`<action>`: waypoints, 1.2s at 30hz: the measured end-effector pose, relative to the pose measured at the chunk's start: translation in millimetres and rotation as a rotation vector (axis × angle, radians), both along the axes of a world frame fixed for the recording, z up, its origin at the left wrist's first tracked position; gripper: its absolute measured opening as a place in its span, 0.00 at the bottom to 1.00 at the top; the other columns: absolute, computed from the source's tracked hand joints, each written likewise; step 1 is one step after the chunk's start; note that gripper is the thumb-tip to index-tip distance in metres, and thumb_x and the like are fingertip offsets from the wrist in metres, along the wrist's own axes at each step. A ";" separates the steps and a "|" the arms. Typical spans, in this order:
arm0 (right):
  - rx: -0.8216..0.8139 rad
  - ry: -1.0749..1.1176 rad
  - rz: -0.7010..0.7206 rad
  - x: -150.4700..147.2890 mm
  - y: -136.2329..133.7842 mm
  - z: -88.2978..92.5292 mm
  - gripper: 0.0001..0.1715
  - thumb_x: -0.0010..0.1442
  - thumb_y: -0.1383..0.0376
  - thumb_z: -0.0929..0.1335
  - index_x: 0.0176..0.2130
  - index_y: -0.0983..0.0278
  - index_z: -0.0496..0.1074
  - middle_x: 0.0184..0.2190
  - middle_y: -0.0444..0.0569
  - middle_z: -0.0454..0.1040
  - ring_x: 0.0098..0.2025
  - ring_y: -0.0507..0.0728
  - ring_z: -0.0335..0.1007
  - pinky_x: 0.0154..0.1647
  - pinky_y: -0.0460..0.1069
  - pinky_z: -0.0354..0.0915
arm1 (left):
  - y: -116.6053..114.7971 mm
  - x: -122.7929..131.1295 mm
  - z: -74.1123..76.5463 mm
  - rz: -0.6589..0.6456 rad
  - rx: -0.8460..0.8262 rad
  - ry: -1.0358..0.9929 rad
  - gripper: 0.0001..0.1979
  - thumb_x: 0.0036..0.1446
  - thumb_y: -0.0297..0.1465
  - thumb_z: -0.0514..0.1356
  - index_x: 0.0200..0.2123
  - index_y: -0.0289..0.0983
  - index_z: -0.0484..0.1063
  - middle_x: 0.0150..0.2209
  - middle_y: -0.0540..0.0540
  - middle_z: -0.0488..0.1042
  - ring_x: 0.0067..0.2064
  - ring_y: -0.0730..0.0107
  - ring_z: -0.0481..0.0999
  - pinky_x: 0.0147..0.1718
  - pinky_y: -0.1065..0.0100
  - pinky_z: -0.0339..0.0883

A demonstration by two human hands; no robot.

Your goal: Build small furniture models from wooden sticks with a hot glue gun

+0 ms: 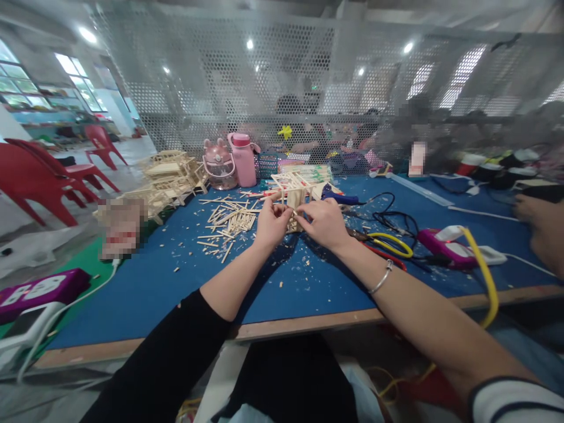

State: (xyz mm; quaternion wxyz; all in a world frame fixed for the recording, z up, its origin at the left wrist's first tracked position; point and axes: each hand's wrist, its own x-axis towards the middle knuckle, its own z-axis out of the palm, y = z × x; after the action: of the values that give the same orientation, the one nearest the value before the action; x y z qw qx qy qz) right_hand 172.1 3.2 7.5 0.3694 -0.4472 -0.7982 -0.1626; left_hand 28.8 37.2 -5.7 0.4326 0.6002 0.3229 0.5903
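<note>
A small wooden stick model with a slatted top stands on the blue table mat. My left hand is closed in a pinch at its near side. Facing it, my right hand pinches at the same spot, the fingertips of both hands almost meeting. Between them shows a small pale wooden stick, partly covered by the fingers. A loose pile of wooden sticks lies left of my left hand. Just beyond my right hand rests a blue glue gun.
Wooden stick models are stacked at the left. A pink bottle and a pink jug stand behind. Right are yellow-and-red-handled cutters, black cable and a purple power strip. A perforated metal screen closes the back. Another person's hand is far right.
</note>
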 end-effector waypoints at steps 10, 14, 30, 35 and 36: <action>0.027 -0.054 -0.067 3.6 6.2 4.7 0.13 0.62 0.63 0.61 0.37 0.62 0.75 0.30 0.48 0.75 0.35 0.55 0.64 0.39 0.51 0.46 | 3.4 -0.7 -2.7 -0.029 -0.033 -0.067 0.22 0.48 0.25 0.59 0.48 0.35 0.59 0.26 0.55 0.67 0.28 0.78 0.68 0.30 0.73 0.60; 0.015 -0.067 -0.061 4.3 7.5 4.8 0.16 0.63 0.62 0.60 0.38 0.62 0.75 0.29 0.49 0.73 0.35 0.55 0.63 0.40 0.51 0.45 | 3.1 -0.3 -1.8 -0.037 -0.016 -0.056 0.23 0.46 0.26 0.61 0.47 0.34 0.59 0.24 0.56 0.66 0.27 0.79 0.67 0.30 0.73 0.60; 0.033 -0.061 -0.068 1.9 11.3 1.1 0.14 0.62 0.62 0.61 0.37 0.61 0.74 0.30 0.49 0.73 0.36 0.56 0.62 0.40 0.52 0.45 | 4.8 2.2 -0.5 0.005 0.018 0.007 0.24 0.45 0.27 0.62 0.47 0.35 0.61 0.25 0.54 0.67 0.28 0.76 0.69 0.32 0.71 0.62; 0.015 0.153 0.015 1.2 11.0 -0.5 0.08 0.56 0.68 0.62 0.36 0.64 0.69 0.31 0.49 0.71 0.35 0.56 0.62 0.39 0.51 0.51 | 5.0 2.8 -0.2 0.022 0.044 0.017 0.24 0.45 0.27 0.62 0.47 0.35 0.62 0.25 0.55 0.67 0.27 0.77 0.68 0.30 0.73 0.61; 0.009 0.235 0.030 1.1 11.3 -1.3 0.08 0.53 0.70 0.62 0.36 0.64 0.67 0.31 0.48 0.69 0.34 0.55 0.62 0.37 0.50 0.52 | 4.2 3.2 0.3 0.026 0.045 0.019 0.24 0.45 0.27 0.62 0.47 0.34 0.62 0.25 0.54 0.68 0.27 0.77 0.68 0.30 0.73 0.61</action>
State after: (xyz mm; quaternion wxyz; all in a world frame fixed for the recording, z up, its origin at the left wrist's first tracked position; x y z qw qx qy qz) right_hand 173.2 14.5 6.2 0.4649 -0.4495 -0.7552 -0.1072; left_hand 32.0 41.5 -5.4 0.4080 0.6110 0.3213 0.5974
